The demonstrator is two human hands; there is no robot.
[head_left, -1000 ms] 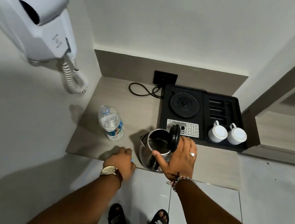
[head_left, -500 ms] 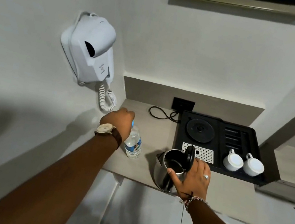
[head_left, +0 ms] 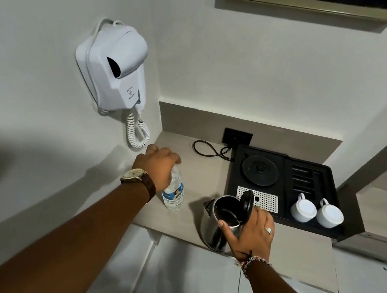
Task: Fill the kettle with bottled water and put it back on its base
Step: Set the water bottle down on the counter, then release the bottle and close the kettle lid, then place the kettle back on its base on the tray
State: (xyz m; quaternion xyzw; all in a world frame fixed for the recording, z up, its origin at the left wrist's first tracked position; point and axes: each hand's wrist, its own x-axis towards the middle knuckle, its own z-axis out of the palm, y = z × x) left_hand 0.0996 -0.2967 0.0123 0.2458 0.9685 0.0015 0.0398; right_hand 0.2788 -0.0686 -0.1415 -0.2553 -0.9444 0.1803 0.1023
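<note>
Partly hidden, the bottle (head_left: 173, 193) top sits under the left hand (head_left: 158, 166), fingers curled round it. Right hand (head_left: 253, 234) holds the open kettle (head_left: 214, 225) on the near counter (head_left: 297, 255).

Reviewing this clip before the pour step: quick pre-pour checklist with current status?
1. Kettle lid open: ok, flipped upright.
2. Kettle steadied: ok, right hand on its handle side, kettle standing on the counter.
3. Left hand on the water bottle: ok, closed over its top.
4. Bottle cap off: cannot tell, hand covers it.
5. Kettle base clear for return: ok, nothing on it.
6. Cups out of the way: ok, on the tray's right side.
</note>
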